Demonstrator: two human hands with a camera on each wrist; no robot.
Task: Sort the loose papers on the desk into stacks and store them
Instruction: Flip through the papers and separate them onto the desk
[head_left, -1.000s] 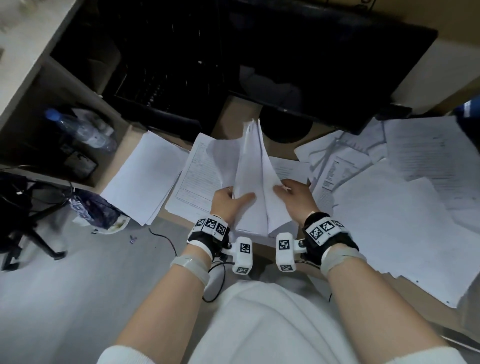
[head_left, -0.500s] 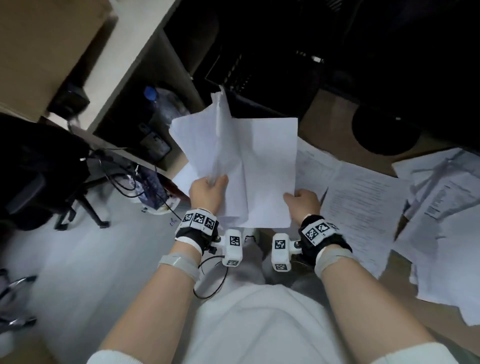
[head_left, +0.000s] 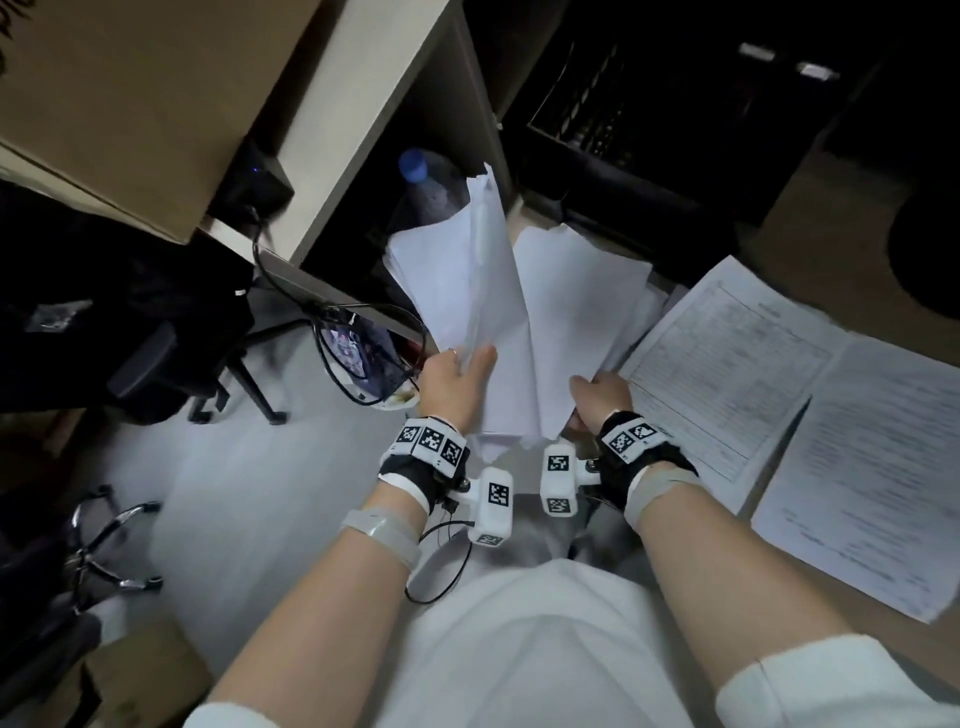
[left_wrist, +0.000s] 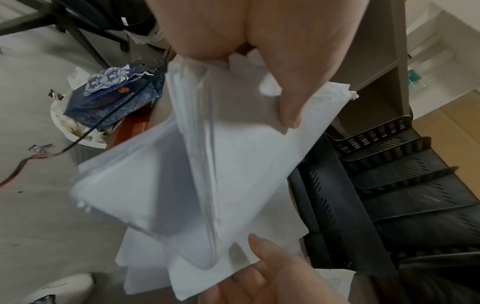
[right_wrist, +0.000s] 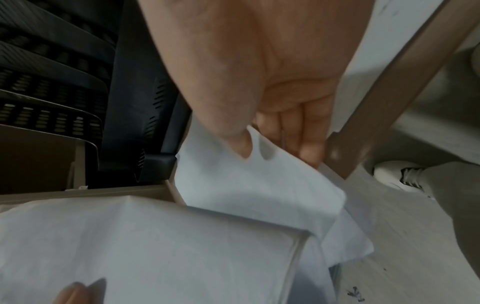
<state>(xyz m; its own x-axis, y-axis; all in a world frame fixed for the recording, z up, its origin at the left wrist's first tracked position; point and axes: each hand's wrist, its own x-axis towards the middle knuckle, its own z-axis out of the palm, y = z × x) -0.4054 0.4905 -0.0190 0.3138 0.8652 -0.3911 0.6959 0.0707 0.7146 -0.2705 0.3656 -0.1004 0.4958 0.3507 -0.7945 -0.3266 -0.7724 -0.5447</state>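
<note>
Both hands hold a sheaf of blank papers (head_left: 498, 312) upright above the desk's left edge. Left hand (head_left: 452, 384) grips the sheaf's lower left w/ thumb in front. Right hand (head_left: 602, 397) pinches a lower right corner. Printed forms (head_left: 727, 358) lie flat on the desk (head_left: 831, 218), just right of the sheaf. Black tray rack (left_wrist: 389, 174) stands behind.

- Matt white paper sheets (head_left: 498, 312) are creasing softly.
- Black perforated plastic trays (left_wrist: 389, 164) are showing a dull sheen.
- Brown cardboard box (head_left: 130, 93) is looking matt.
- Chrome chair base (head_left: 104, 545) is gleaming.
- Clear plastic bottle (head_left: 431, 192) is glinting.
</note>
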